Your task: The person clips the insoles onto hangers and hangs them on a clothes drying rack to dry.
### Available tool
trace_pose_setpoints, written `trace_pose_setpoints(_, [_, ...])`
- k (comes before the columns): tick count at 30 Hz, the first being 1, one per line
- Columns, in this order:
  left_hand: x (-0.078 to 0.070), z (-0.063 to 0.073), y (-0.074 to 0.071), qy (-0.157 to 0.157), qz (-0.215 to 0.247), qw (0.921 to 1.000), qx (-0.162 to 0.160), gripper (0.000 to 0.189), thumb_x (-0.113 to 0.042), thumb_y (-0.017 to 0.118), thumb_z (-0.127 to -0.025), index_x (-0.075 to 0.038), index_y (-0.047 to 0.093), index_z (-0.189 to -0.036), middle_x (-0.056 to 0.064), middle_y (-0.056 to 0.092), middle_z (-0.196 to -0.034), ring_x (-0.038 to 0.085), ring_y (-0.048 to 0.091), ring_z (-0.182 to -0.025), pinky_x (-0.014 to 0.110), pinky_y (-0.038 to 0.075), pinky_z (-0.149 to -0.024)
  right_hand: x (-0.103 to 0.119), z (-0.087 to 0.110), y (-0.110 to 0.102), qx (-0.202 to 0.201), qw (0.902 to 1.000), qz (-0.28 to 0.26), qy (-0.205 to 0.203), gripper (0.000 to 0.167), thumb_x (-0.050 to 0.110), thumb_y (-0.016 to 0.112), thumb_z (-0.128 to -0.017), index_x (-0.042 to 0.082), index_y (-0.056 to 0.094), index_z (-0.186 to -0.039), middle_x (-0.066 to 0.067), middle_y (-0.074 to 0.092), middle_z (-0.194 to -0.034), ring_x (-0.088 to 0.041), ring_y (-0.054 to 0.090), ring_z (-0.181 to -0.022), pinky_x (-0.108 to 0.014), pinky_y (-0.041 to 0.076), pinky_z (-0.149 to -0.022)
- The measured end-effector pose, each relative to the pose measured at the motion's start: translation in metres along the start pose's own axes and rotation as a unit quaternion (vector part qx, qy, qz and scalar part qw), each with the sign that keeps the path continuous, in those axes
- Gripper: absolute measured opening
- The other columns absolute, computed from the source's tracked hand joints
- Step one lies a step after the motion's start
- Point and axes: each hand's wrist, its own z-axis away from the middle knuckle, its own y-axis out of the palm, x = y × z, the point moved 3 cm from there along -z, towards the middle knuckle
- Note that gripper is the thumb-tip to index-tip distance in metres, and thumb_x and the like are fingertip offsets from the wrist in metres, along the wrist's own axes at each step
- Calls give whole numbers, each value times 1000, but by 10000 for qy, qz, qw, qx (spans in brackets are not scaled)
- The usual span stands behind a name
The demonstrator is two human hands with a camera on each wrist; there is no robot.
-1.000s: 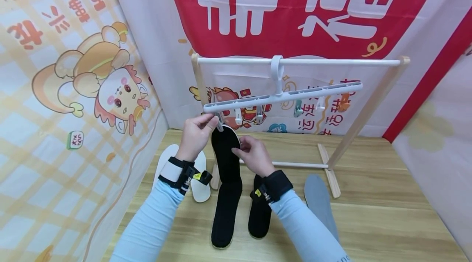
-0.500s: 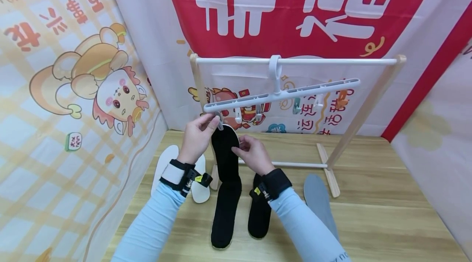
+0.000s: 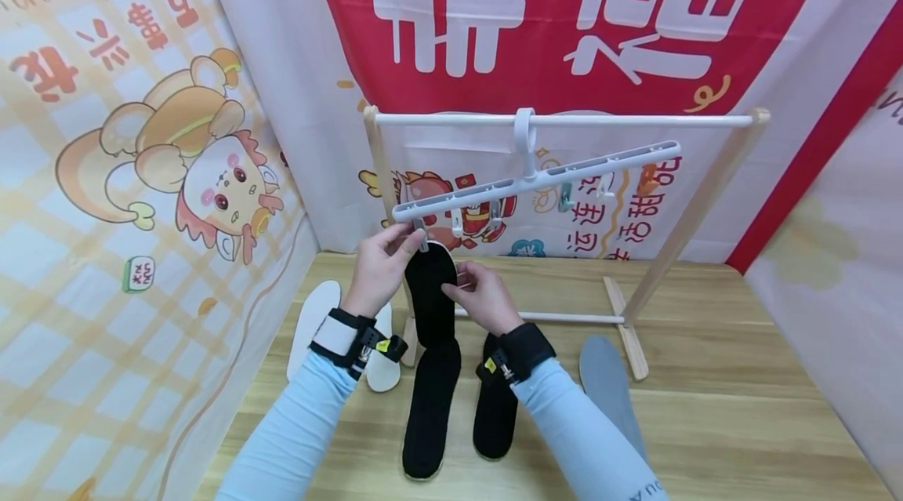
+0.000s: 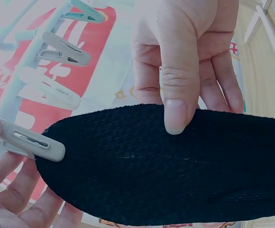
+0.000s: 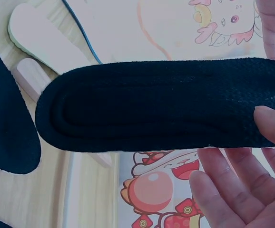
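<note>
My left hand pinches a grey clip at the left end of a pale blue-grey hanger. The clip's tip lies over the rounded top end of a black insole. My right hand holds that same insole by its right edge, thumb on the front face and fingers behind. Upright below the hanger, the insole overlaps a second black insole lying on the wooden floor in the head view. Another black insole lies under my right wrist.
The hanger hangs by its hook from the white rod of a wooden-legged rack. Several other clips dangle along it. White insoles lie at the left, a grey insole at the right. Printed cloth walls stand around.
The hanger has swung slightly, its right end a little farther back. My left thumb has shifted slightly along the clip; my right hand keeps its hold on the insole.
</note>
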Motion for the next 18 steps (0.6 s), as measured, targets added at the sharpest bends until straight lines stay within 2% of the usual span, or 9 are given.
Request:
trace_pose_setpoints(2, [8,-3,0,0,71,10000,-24,47,-44,64,-95,-8,68,-125,7,70,-114,19,63,-100,42,51,-94,0,0,0,19,10000,-40,-13,27,19,73,-92,8,66,-116,-5,69,-102,-18,66,-92,-36,56,-81])
trace_pose_setpoints(18, [9,-3,-3,4,51,9999,-107,58,-50,65,-92,-8,64,-132,6,67,-123,18,64,-106,40,51,-95,4,-2,-1,172,9997,-139,98,42,23,71,-94,11,60,-133,-7,68,-115,-22,66,-101,-38,55,-86])
